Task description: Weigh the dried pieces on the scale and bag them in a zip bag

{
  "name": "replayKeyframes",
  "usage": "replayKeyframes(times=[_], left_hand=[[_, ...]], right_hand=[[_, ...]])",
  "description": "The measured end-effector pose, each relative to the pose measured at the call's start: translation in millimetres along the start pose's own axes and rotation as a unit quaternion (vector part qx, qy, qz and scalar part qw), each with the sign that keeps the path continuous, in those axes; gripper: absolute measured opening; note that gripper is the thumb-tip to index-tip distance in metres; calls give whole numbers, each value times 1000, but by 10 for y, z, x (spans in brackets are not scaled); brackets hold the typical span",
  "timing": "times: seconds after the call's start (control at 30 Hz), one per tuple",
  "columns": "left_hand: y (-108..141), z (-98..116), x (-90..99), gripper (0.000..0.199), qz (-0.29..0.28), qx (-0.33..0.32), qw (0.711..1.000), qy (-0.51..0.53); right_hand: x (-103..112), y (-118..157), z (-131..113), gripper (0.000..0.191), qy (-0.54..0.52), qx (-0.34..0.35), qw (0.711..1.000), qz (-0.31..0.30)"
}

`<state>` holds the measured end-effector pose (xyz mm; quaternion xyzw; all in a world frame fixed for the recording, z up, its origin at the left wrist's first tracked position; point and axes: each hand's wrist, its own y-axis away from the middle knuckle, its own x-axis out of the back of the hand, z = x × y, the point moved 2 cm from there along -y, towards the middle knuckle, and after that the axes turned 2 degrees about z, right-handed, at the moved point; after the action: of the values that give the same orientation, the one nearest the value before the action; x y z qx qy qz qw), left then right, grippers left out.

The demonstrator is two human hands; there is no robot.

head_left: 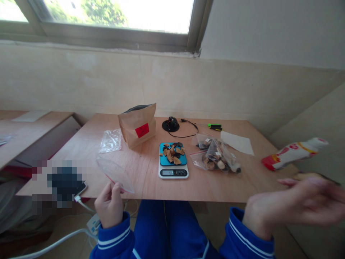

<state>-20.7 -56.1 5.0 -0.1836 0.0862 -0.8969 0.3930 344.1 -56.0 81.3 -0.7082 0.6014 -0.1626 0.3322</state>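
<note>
Pinched between the fingers of my left hand [110, 203] is a clear plastic bag [115, 173] with a red edge, at the table's front left. My right hand [299, 199] is at the far right, blurred by motion, its fingers partly smeared. Near the centre, a white kitchen scale [173, 172] with a blue top carries several dried brown slices [172, 153]. To the right of the scale lie several clear bags of dried pieces [219, 158]. A brown paper pouch [138, 126] with a red label stands behind the scale, to its left.
A red and white bottle [293, 154] tilts at the right. At the back are a black round device [170, 125] with a cable, screwdrivers [215, 127] and white paper [237, 142]. Another clear bag [111, 140] lies left of the pouch, and a phone [81, 188] sits at the front left.
</note>
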Motion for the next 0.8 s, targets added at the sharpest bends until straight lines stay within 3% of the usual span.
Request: replayKeyframes(times=[0.03, 0.07, 0.1, 0.17, 0.2, 0.27, 0.37, 0.47, 0.8], left_hand=[[-4, -7, -3, 29, -2, 0, 1000, 0], [-8, -12, -7, 29, -4, 2, 1000, -1], [-11, -16, -12, 29, -6, 5, 1000, -2], [-10, -16, -25, 29, -13, 6, 1000, -1], [-8, -13, -29, 29, -15, 5, 1000, -2], [0, -9, -32, 29, -17, 0, 1000, -7], [0, -21, -17, 30, -19, -4, 1000, -16], [-13, -49, 5, 29, -21, 0, 1000, -17], [13, -50, -39, 31, -42, 8, 999, -3]], right_hand=[[-86, 59, -9, 27, 0, -4, 1000, -13], [-189, 134, 8, 26, 3, -7, 998, -67], [-306, 231, 49, 26, 8, -7, 987, -161], [-528, 496, 188, 26, 19, 15, 929, -369], [-612, 639, 271, 25, 17, 38, 903, -427], [-735, 912, 447, 23, 21, 65, 879, -472], [-847, 1234, 645, 21, 36, 73, 860, -504], [-889, 1373, 723, 22, 50, 68, 859, -506], [-878, 1322, 684, 19, 50, 74, 858, -505]])
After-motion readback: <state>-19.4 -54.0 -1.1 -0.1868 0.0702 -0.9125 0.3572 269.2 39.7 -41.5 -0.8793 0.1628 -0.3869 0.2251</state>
